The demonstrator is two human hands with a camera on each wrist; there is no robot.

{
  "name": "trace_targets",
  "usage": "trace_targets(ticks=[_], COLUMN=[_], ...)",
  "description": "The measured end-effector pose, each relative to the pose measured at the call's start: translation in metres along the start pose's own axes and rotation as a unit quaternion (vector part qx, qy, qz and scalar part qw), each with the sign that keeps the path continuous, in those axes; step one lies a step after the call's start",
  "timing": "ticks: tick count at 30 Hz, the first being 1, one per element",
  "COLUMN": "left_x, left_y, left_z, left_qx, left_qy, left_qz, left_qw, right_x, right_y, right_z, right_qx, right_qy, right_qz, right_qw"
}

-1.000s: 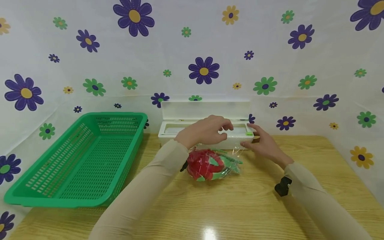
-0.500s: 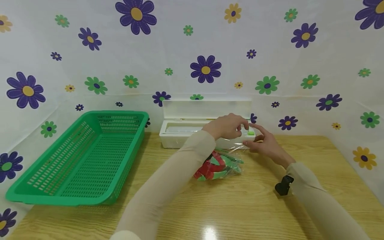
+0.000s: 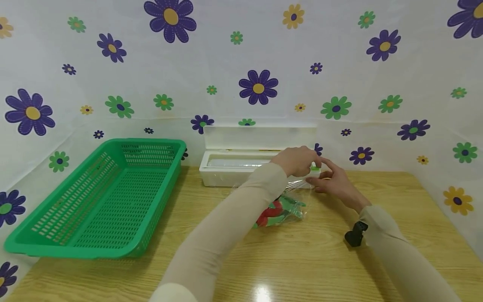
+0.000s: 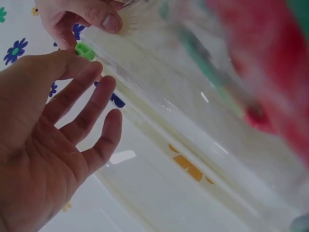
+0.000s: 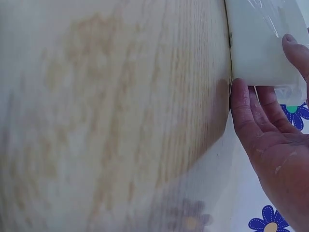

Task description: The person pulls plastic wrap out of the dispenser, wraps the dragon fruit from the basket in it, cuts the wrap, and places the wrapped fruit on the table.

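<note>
A white cling film dispenser [image 3: 219,178] stands at the back of the table with its lid [image 3: 260,137] raised and a film roll [image 3: 234,162] inside. My left hand [image 3: 299,160] reaches over to its right end. Thumb and forefinger meet at the green slide cutter [image 4: 84,50] and pinch it; the other fingers are spread. My right hand [image 3: 337,184] grips the dispenser's right end, thumb on the front and fingers round the end. In front lies a red and green dragon fruit [image 3: 271,212] under clear film, partly hidden by my left forearm.
A green perforated plastic basket [image 3: 113,201] stands on the left of the wooden table [image 3: 320,260]. Behind rises a white cloth [image 3: 226,58] printed with flowers. Stretched film [image 3: 299,184] runs between the dispenser and the fruit.
My left hand has moved right along the dispenser to the green slide cutter, and its forearm now covers more of the dragon fruit. My right hand has stayed at the dispenser's end.
</note>
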State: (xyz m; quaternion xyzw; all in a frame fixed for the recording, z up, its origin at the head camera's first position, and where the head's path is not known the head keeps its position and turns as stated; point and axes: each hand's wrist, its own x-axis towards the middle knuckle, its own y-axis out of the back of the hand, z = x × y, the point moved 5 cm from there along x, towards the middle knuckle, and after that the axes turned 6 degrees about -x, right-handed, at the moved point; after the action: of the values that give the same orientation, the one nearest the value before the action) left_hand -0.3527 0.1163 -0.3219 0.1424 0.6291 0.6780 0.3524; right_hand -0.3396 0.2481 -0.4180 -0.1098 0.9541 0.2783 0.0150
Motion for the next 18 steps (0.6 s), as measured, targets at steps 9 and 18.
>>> trace_targets(ticks=[9, 18], left_x=[0.001, 0.004], left_y=[0.004, 0.004], left_z=[0.004, 0.012], left_qx=[0.082, 0.097], left_qy=[-0.026, -0.029], left_qz=[0.055, 0.091], left_qw=[0.9948, 0.9908], right_x=[0.000, 0.000], right_y=[0.002, 0.000], right_z=[-0.001, 0.000], right_qx=[-0.003, -0.001], right_qy=[0.007, 0.026], right_qz=[0.006, 0.021], right_qw=[1.000, 0.999])
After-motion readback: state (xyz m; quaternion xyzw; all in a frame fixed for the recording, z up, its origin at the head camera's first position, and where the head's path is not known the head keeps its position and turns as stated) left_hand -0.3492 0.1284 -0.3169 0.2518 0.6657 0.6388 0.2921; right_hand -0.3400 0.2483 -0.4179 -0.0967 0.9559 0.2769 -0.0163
